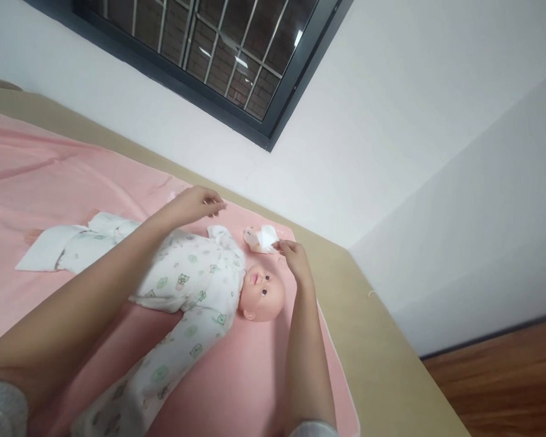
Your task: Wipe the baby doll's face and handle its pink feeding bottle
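A baby doll (261, 294) in a white top with green animal prints lies on its back on a pink sheet (236, 376), head to the right. Above the doll's body, near its far sleeve, hovers my left hand (202, 203); its fingers are loosely bent and somewhat apart, with nothing visible in them. Beyond the doll's head, my right hand (295, 258) pinches the edge of a small white pad (268, 237). Beside this pad is a crinkled clear plastic wrapper (251, 237). Whether the pad is still inside the wrapper, I cannot tell.
The sheet covers part of a beige tabletop (359, 321), whose edge runs along the right. A white wall (391, 152) and a dark-framed window (268, 130) with bars stand behind. A wooden surface (505, 376) shows at lower right.
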Motion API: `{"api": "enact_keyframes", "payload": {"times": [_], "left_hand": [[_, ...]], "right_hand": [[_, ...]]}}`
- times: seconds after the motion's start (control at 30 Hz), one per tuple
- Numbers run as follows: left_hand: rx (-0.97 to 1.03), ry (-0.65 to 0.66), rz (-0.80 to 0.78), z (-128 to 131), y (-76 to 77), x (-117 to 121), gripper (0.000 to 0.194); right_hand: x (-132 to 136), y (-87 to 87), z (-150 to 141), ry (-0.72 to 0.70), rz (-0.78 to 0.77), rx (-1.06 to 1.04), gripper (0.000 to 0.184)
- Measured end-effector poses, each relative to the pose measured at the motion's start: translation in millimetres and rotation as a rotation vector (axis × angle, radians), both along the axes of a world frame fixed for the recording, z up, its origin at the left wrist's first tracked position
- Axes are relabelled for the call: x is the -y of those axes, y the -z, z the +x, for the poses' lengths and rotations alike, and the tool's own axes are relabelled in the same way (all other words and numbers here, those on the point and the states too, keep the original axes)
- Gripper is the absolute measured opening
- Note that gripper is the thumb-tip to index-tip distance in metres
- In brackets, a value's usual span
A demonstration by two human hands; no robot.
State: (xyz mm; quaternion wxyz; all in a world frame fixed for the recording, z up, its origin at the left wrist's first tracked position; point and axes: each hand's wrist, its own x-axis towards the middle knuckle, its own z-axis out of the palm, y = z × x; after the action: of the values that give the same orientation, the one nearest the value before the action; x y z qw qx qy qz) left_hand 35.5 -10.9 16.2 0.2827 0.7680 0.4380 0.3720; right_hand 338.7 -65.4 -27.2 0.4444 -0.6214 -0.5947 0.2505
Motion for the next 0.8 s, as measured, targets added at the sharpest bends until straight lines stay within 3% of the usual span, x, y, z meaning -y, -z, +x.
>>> {"api": "enact_keyframes", "payload": {"times": [0.13, 0.37, 0.6, 0.8], "left_hand": [[0.078, -0.115, -0.060, -31.6, 2.4, -17.3, 0.035], [0.123, -0.265, -0.112, -65.0, 17.6, -35.9, 0.032], [0.091, -0.288, -0.153, -76.9, 36.1, -52.6, 0.029], [0.012, -0.360, -0.174, -83.5, 48.1, -63.9, 0.038]], "right_hand": [[-26.7, 15.2, 15.4, 0.075, -0.002, 0.071, 0.029], [-62.0, 23.6, 10.3, 0.015, -0.013, -0.105, 0.033], [-66.4, 33.6, 8.2, -0.019, -0.155, -0.205, 0.030], [-58.2, 36.8, 13.0, -0.020, -0.223, -0.187, 0.030]]}}
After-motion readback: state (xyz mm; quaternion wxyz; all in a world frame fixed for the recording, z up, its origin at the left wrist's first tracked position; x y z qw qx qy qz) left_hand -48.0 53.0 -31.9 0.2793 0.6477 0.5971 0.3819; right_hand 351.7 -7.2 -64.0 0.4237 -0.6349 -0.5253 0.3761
